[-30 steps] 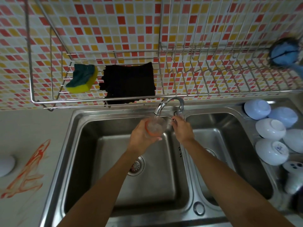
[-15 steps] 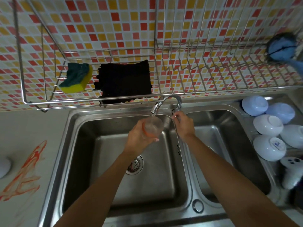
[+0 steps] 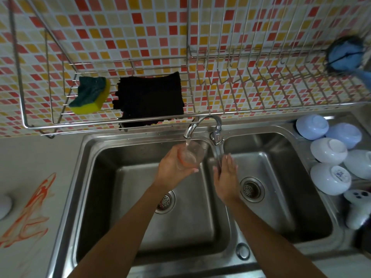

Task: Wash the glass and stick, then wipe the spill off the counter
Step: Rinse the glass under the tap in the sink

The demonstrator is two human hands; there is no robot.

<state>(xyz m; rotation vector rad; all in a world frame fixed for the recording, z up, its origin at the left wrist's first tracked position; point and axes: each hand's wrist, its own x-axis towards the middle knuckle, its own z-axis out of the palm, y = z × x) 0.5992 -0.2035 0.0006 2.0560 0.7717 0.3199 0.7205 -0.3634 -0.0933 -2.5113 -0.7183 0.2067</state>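
Clear glass (image 3: 189,155) with an orange tint at its rim, tilted under the running stream from the faucet (image 3: 202,125), over the far part of the left basin (image 3: 124,197) of a steel double sink. Gripped from the left by the left hand (image 3: 172,167), fingers and thumb curled round its wall. Right hand (image 3: 225,177) just right of the glass, over the divider between the basins, fingers straight and together, holding nothing, apart from the glass. No telling where the stick is. Round strainer drain (image 3: 165,201) in the left basin, partly behind the left forearm; another drain (image 3: 252,189) in the right basin. Orange spill (image 3: 30,213) smeared in streaks on the pale tabletop (image 3: 40,153), left of the sink and well apart from the hands, with a white rounded object (image 3: 4,206) at the left edge beside it. Farther back, a wire rack (image 3: 140,119) on the tiled wall, holding a yellow-and-green sponge (image 3: 90,95) and a black cloth (image 3: 149,99) side by side. Right of the sink, a cluster of upturned white and pale blue bowls (image 3: 329,155). Blue brush-like object (image 3: 347,55) at the rack's far right end, blurred.
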